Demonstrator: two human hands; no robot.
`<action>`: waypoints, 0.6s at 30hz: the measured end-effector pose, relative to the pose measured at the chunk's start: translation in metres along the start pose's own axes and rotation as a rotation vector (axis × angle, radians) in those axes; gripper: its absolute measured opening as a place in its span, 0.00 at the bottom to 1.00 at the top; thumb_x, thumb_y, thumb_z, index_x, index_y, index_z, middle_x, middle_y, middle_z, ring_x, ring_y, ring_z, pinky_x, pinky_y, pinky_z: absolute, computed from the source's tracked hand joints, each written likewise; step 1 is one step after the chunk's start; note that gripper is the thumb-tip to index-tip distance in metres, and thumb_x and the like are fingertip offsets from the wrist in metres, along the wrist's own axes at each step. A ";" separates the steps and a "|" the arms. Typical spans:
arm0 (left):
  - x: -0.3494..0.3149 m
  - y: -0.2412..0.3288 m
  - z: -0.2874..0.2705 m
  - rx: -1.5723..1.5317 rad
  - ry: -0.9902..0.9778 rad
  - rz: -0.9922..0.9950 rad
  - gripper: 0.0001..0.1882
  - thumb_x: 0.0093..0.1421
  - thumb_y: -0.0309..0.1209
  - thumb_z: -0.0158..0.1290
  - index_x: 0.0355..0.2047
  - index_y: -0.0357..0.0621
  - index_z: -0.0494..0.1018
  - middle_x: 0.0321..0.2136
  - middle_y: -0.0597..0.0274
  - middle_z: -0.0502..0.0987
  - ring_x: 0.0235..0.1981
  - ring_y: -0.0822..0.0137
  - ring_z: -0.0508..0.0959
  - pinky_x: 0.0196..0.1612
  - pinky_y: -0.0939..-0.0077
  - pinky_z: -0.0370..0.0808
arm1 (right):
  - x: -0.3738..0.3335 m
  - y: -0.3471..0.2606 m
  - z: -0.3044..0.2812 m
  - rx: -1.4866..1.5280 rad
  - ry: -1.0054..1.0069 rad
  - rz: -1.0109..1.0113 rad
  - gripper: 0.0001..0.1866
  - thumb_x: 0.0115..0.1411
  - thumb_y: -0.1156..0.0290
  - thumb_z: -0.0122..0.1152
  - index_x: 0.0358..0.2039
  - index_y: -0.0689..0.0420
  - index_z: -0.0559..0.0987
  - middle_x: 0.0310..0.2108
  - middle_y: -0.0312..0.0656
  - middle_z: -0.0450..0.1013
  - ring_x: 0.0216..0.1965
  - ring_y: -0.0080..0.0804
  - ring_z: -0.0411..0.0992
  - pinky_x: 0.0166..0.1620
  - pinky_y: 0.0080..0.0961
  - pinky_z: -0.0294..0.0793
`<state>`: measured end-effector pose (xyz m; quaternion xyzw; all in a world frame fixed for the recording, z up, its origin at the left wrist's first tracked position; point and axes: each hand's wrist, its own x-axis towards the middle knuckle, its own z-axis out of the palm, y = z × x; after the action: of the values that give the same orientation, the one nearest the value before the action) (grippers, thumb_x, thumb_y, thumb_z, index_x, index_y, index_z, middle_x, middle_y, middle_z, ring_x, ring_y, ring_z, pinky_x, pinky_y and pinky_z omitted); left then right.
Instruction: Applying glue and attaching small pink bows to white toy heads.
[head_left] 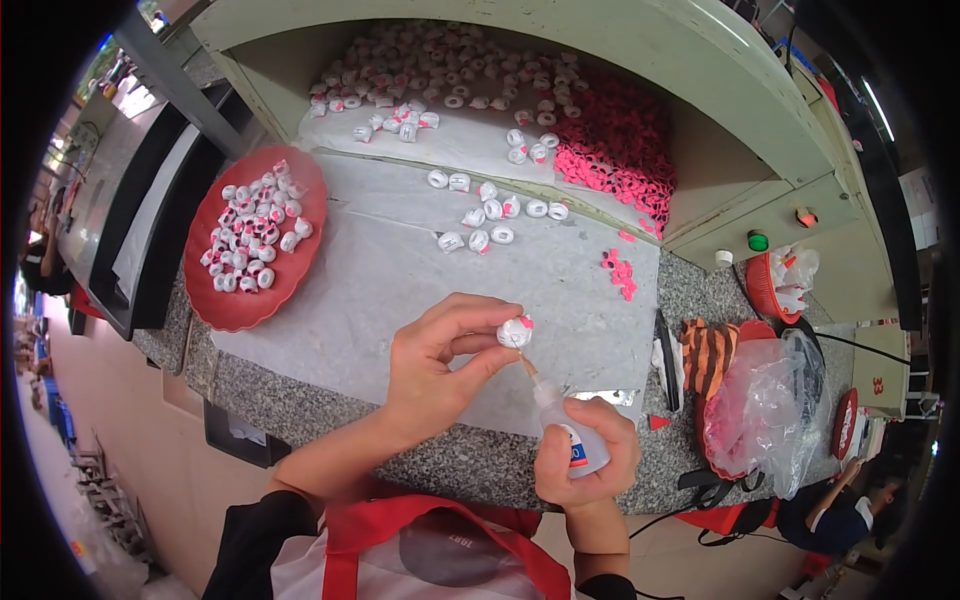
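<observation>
Head view: glue going onto a small white spool held over the grey paper sheet

The left hand (440, 365) pinches the white spool (514, 331), pink-tipped, between thumb and fingertips, wrist bent inward above the paper sheet (400, 290). The right hand (585, 455) is clenched round a glue bottle (562, 425), its nozzle tilted up and touching the spool's underside. This looks like the gluing step; next calls for a light squeeze and steady aim. A red tray (300, 280) of finished spools sits well apart, left
</observation>
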<state>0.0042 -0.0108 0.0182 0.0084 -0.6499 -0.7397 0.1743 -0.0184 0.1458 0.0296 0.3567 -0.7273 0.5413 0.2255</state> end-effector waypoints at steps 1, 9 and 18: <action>0.000 0.000 0.000 -0.002 0.003 -0.003 0.17 0.47 0.12 0.50 0.40 0.29 0.68 0.40 0.51 0.68 0.40 0.64 0.72 0.42 0.75 0.75 | 0.000 -0.001 0.000 -0.003 0.000 0.000 0.15 0.40 0.78 0.58 0.33 0.63 0.70 0.21 0.41 0.70 0.11 0.27 0.62 0.14 0.20 0.61; 0.000 0.000 0.000 0.006 0.000 -0.018 0.17 0.47 0.11 0.49 0.39 0.29 0.68 0.40 0.51 0.68 0.41 0.64 0.72 0.42 0.75 0.75 | 0.004 -0.003 -0.002 -0.010 -0.021 -0.011 0.16 0.40 0.79 0.57 0.33 0.64 0.70 0.20 0.41 0.70 0.11 0.28 0.63 0.15 0.20 0.62; 0.001 -0.001 0.000 -0.001 0.008 -0.027 0.16 0.48 0.11 0.50 0.40 0.29 0.67 0.41 0.50 0.68 0.42 0.64 0.72 0.43 0.75 0.74 | 0.006 -0.002 -0.007 -0.022 -0.037 0.005 0.15 0.40 0.79 0.57 0.33 0.64 0.70 0.21 0.42 0.71 0.12 0.28 0.65 0.15 0.20 0.63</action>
<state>0.0029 -0.0107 0.0176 0.0202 -0.6488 -0.7422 0.1667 -0.0217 0.1502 0.0374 0.3621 -0.7383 0.5270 0.2144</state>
